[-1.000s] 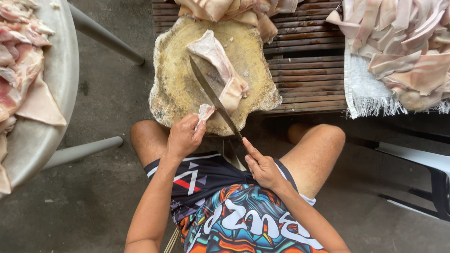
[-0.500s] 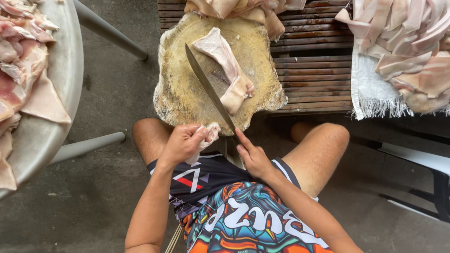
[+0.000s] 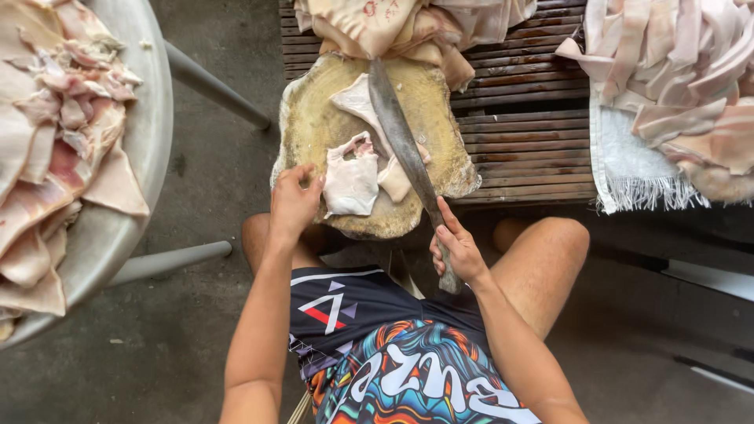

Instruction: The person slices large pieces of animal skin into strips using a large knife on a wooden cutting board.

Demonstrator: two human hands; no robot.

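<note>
Grey concrete floor [image 3: 196, 157]; slatted wooden bench [image 3: 518, 118].

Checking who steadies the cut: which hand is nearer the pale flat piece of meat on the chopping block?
Left. The left hand touches the left edge of the flat meat piece. The right hand is below and to its right, off the block, holding the knife.

Pale flat meat piece [image 3: 351, 179] on round wooden chopping block [image 3: 369, 141]; long knife [image 3: 404, 153] laid diagonally across block

Pale pink meat [image 3: 351, 177] on yellowish-brown block [image 3: 314, 126]; grey knife [image 3: 400, 133]
</note>
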